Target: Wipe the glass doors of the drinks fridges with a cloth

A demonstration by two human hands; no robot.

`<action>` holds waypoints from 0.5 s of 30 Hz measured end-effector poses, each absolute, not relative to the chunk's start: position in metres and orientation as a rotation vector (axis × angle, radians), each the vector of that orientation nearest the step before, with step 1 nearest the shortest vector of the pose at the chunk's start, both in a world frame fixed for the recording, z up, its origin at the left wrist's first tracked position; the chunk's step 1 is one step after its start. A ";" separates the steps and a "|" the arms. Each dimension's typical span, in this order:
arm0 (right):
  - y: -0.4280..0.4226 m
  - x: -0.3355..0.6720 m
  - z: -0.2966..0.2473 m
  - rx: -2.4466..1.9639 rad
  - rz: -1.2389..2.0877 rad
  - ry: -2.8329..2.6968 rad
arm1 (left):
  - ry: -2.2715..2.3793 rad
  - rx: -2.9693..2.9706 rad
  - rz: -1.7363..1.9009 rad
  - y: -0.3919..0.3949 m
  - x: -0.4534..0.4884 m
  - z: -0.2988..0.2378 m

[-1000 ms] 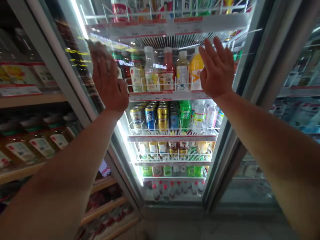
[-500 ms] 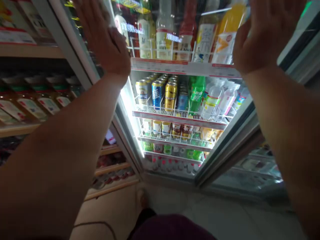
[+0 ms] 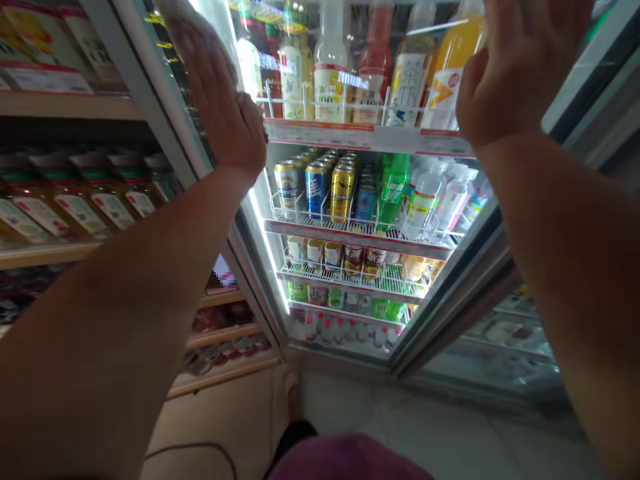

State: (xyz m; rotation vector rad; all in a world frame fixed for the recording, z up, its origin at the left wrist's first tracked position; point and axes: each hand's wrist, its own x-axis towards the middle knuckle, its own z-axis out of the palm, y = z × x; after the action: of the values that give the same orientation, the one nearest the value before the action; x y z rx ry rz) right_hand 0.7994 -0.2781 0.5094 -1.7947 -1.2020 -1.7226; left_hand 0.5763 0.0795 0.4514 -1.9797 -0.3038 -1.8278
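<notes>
My left hand (image 3: 225, 113) is raised against the left side of the fridge's glass door, fingers stretched upward and close together. Under and past its fingertips shows a pale cloth (image 3: 187, 15), pressed to the glass and partly cut off by the top edge. On the other side my right hand (image 3: 517, 80) lies against the glass near the door frame, its thumb apart and its fingertips out of view. Between my hands, behind the glass, stand tall drink bottles, among them an orange one (image 3: 453, 73) and a red one (image 3: 374, 70).
Lower fridge shelves hold drink cans (image 3: 343, 193), a green bottle (image 3: 393, 190) and clear bottles (image 3: 425, 200). To the left, a wooden shelf (image 3: 50, 257) carries juice bottles (image 3: 75, 200). A dark cable (image 3: 200, 445) lies on the tiled floor (image 3: 340, 400), near my foot (image 3: 293, 397).
My left hand has shifted slightly right and down, and more of the pale cloth shows at its fingertips. My right hand appears slightly further left and higher. The view has moved a little.
</notes>
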 end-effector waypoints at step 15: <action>-0.267 0.811 0.507 -1.711 -1.774 -1.147 | -0.324 -2.128 -1.577 0.056 0.573 0.477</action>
State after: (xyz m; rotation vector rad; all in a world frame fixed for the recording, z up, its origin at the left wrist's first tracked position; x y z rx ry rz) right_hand 0.8114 -0.2674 0.5072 -1.7114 -1.1471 -1.7742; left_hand 0.5728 0.0557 0.4773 -2.1281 -0.3237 -1.5774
